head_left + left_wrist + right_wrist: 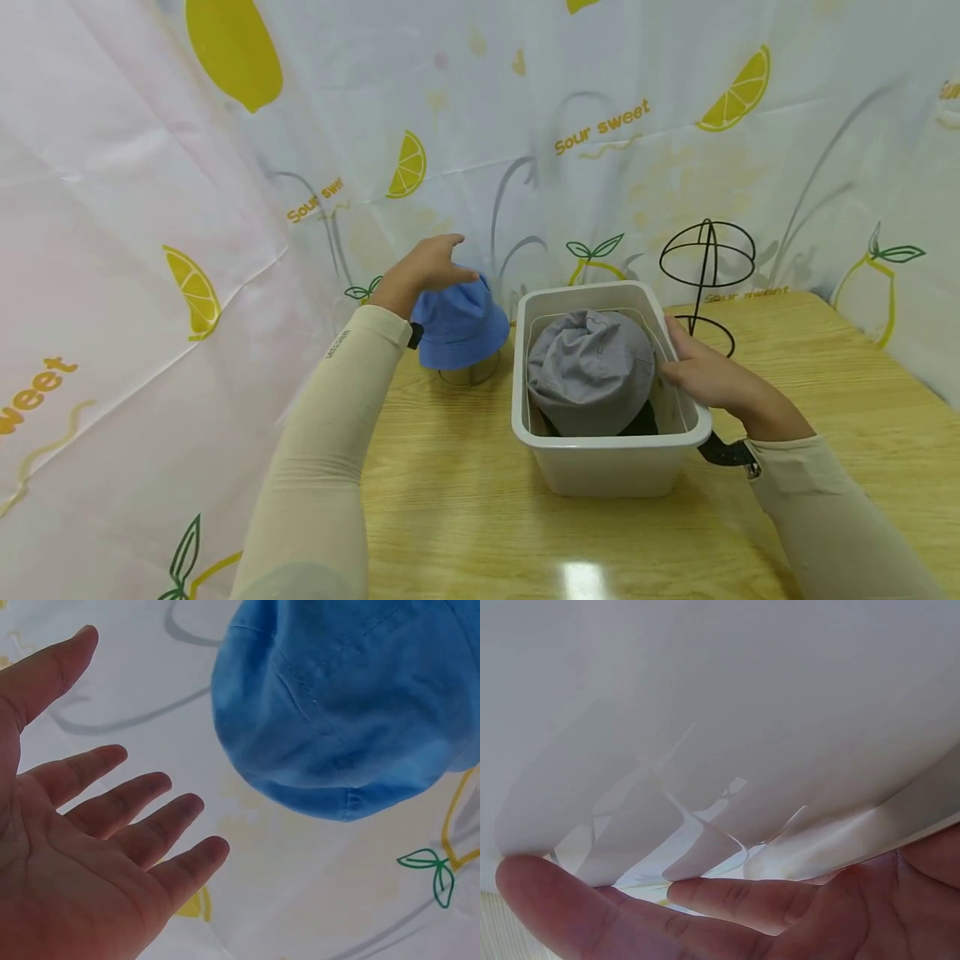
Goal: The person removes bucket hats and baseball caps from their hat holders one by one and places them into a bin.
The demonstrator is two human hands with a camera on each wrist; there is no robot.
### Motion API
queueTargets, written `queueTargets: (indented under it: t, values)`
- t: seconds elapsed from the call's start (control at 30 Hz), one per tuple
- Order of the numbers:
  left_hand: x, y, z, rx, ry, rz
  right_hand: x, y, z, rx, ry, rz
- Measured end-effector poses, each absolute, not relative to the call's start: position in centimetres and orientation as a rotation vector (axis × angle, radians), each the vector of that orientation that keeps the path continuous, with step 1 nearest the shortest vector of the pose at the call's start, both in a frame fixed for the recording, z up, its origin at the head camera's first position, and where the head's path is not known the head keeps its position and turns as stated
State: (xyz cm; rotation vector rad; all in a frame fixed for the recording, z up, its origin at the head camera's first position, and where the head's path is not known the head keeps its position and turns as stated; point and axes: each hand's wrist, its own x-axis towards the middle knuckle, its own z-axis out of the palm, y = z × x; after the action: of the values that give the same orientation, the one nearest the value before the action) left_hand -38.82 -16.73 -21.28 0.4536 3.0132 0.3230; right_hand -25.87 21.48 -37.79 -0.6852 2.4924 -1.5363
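Observation:
A blue bucket hat sits on a stand at the back left of the table, its wire base showing underneath. My left hand is raised just above and in front of it, fingers spread. In the left wrist view a gap shows between the fingers and the blue hat. My right hand grips the right side of a white plastic bin, thumb over the rim and fingers against the outer wall. Inside the bin lies a crumpled grey hat, with something dark beneath it.
Behind my right hand stands a bare black wire hat stand. The wooden table runs back to a lemon-printed white curtain, which also hangs along the left side.

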Motion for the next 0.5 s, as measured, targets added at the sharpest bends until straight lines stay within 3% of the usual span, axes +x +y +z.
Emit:
queueTargets:
  t: [0.5]
  values:
    - [-40.3, -18.5, -23.0, 0.328, 3.111, 0.353, -25.8, 21.2, -37.6, -0.695, 2.511, -1.534]
